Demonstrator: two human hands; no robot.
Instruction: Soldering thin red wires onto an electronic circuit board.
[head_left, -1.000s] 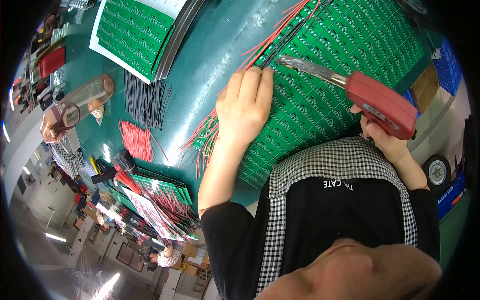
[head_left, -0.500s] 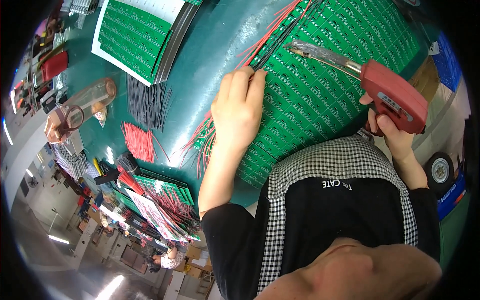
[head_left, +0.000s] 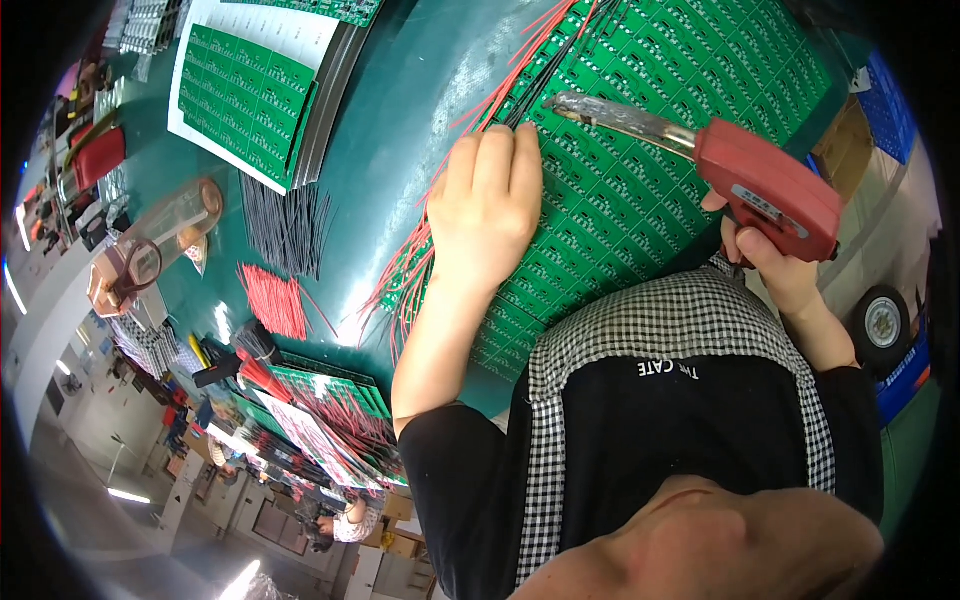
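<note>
My right hand (head_left: 765, 250) grips a red soldering gun (head_left: 770, 185) by its handle. The gun's long, foil-like wrapped barrel (head_left: 620, 118) points left over a large green sheet of circuit boards (head_left: 640, 180). Its tip is close to the fingers of my left hand (head_left: 487, 205), with a small gap between. My left hand rests on the sheet's left edge, fingers bent and pressed together; what they pinch is hidden beneath them. Black wires (head_left: 545, 80) and red wires (head_left: 515, 75) run along that edge beyond my fingertips. More red wires (head_left: 400, 290) hang out beside my left wrist.
On the green table left are loose black wires (head_left: 285, 230), red wires (head_left: 273, 300) and a stack of boards with white sheets (head_left: 245, 100). A clear plastic bottle (head_left: 165, 235) lies further left. Nearer stand wired boards (head_left: 330, 395). Another person (head_left: 350, 522) is far off.
The soldering gun and my right hand have shifted slightly left. My left hand has turned a little, its fingertips moving slightly up along the board edge. The whole view has shifted slightly.
</note>
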